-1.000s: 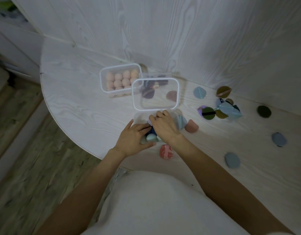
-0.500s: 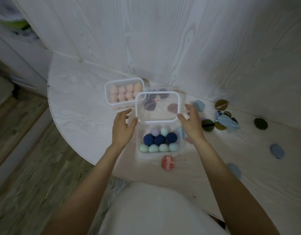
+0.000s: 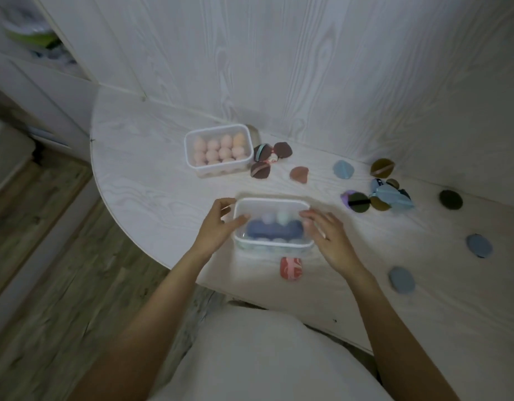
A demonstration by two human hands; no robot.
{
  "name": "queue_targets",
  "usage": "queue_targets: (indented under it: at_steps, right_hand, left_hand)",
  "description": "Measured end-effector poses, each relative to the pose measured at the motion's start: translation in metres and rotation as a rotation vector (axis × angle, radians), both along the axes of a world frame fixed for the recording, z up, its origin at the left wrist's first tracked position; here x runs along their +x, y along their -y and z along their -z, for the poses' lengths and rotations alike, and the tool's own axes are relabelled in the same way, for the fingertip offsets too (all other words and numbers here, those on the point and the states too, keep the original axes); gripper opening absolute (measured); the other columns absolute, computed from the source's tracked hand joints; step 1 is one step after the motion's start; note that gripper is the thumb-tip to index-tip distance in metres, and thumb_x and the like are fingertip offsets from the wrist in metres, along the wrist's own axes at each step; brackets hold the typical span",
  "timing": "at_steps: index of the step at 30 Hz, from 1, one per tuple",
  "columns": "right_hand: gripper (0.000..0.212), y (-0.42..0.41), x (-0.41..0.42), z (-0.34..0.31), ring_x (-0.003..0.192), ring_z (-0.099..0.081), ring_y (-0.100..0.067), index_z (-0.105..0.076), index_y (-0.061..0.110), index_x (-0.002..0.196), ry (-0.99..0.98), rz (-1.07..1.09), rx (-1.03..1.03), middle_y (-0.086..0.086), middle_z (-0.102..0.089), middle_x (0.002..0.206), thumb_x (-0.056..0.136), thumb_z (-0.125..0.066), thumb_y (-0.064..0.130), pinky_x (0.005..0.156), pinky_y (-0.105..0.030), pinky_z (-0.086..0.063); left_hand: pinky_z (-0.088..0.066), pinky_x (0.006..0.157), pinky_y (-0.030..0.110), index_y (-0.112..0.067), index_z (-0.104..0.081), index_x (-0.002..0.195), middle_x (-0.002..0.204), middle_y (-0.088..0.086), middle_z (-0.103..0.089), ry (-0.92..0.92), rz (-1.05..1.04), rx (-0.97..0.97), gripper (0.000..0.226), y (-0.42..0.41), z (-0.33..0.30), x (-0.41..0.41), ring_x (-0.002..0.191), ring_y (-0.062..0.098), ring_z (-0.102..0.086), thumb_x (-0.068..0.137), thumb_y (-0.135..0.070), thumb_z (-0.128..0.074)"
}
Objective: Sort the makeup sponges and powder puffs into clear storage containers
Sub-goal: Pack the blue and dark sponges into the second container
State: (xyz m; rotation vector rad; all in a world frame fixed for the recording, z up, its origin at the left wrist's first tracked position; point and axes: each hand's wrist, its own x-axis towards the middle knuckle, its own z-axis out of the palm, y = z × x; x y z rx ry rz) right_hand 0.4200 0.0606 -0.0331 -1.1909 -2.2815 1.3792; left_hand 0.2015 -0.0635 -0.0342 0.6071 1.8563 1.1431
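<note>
1. A clear container point(image 3: 218, 150) packed with peach sponges point(image 3: 219, 147) is sitting closed at the far left of the white table point(image 3: 151, 192), near the wall; just to its right, dark brown puffs point(image 3: 271, 159) are lying in a small cluster.
2. The left hand point(image 3: 218, 227) is resting against the left wall of the near clear container point(image 3: 271, 222), fingers curled loosely and thumb raised at the far corner; whether it is actually clamping the wall, I cannot tell.
3. That near container is standing between both hands, a lid point(image 3: 271, 204) lying over it; navy, lilac and mint sponges point(image 3: 274, 227) are showing blurred through it; a red marbled sponge point(image 3: 291, 268) is lying just in front of it.
4. The right hand point(image 3: 331, 241) is hovering at the container's right edge, fingers spread wide and holding nothing.
5. Further right, loose puffs are lying scattered: a blue puff point(image 3: 343, 169), an olive and blue pile point(image 3: 377, 198), a dark green puff point(image 3: 451, 199), and two grey-blue puffs point(image 3: 401, 279) near the front edge.
</note>
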Motion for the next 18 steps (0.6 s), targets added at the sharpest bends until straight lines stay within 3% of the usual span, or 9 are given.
queue_targets:
  at_steps: [2,4,8,12,18]
  right_hand:
    - [0.053,0.013,0.004,0.010,0.123,-0.031,-0.002,-0.045,0.024,0.135,0.127,-0.170,0.197,0.003,-0.033,0.143,0.087,-0.061,0.042,0.102,-0.026,-0.035]
    - [0.072,0.018,0.003,0.020,0.129,-0.030,-0.013,-0.040,0.024,0.139,0.183,-0.233,0.372,-0.004,-0.021,0.150,0.078,-0.069,0.047,0.096,-0.028,-0.039]
    - [0.078,0.024,-0.001,0.033,0.135,-0.032,-0.035,-0.043,0.019,0.139,0.311,-0.248,0.526,-0.018,-0.026,0.149,0.072,-0.076,0.040,0.083,-0.042,-0.052]
    - [0.079,0.029,-0.008,0.039,0.123,-0.048,-0.043,-0.054,0.013,0.129,0.363,-0.227,0.628,-0.027,-0.046,0.135,0.061,-0.085,0.039,0.057,-0.040,-0.057]
    - [0.083,0.034,-0.025,0.040,0.117,-0.054,-0.043,-0.055,0.008,0.128,0.429,-0.171,0.671,-0.030,-0.048,0.132,0.056,-0.088,0.032,0.062,-0.040,-0.057]
  left_hand:
    - [-0.040,0.091,0.026,-0.021,-0.033,0.139,0.129,-0.010,-0.040,-0.004,0.074,-0.042,0.072,0.006,0.008,0.010,0.115,0.012,-0.045,0.080,-0.022,-0.073]
    - [-0.042,0.088,0.026,-0.021,-0.023,0.145,0.129,-0.007,-0.039,-0.015,0.112,-0.054,0.086,0.007,0.014,0.012,0.111,0.013,-0.046,0.077,-0.018,-0.075]
    - [-0.047,0.090,0.032,-0.024,-0.030,0.143,0.136,0.000,-0.046,-0.096,0.128,-0.049,0.086,0.010,0.030,0.009,0.113,0.018,-0.052,0.072,-0.022,-0.079]
    - [-0.046,0.091,0.030,-0.025,-0.030,0.144,0.138,-0.001,-0.045,-0.098,0.121,-0.036,0.087,0.008,0.033,0.006,0.113,0.015,-0.050,0.073,-0.024,-0.079]
    - [-0.042,0.091,0.028,-0.024,-0.029,0.145,0.138,-0.003,-0.044,-0.114,0.110,-0.015,0.086,0.003,0.033,0.001,0.113,0.012,-0.047,0.074,-0.025,-0.078]
